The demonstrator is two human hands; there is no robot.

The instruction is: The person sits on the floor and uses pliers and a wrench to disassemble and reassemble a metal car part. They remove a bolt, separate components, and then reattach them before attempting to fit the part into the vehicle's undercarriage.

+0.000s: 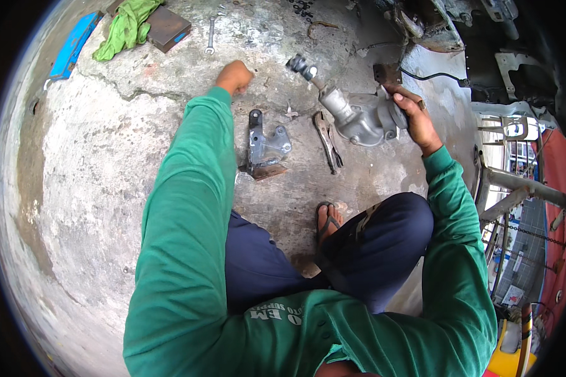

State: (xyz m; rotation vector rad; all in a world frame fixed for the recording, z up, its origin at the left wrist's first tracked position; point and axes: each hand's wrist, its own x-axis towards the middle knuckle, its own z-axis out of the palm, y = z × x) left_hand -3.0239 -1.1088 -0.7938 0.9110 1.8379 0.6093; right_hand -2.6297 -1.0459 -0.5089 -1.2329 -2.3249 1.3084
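My right hand (416,122) grips the flanged end of a silver steering gearbox (361,125), thumb over the rim. The gearbox is tilted, with its shaft and dark universal joint (300,66) pointing up and left. My left hand (234,78) is held out over the concrete with its fingers curled closed; whatever it may hold is hidden. Between my arms, a grey metal bracket (258,147) lies on the floor. Locking pliers (326,143) rest beside it, just left of the gearbox. Beyond my left hand lies a combination wrench (210,36).
At the far left are a blue metal tray or lid (75,45), a green cloth (126,28) and a brown metal box (168,29). Vehicle parts (431,25) hang over the far right. A metal frame (525,185) stands at the right edge. Cracked concrete (88,182) spreads left.
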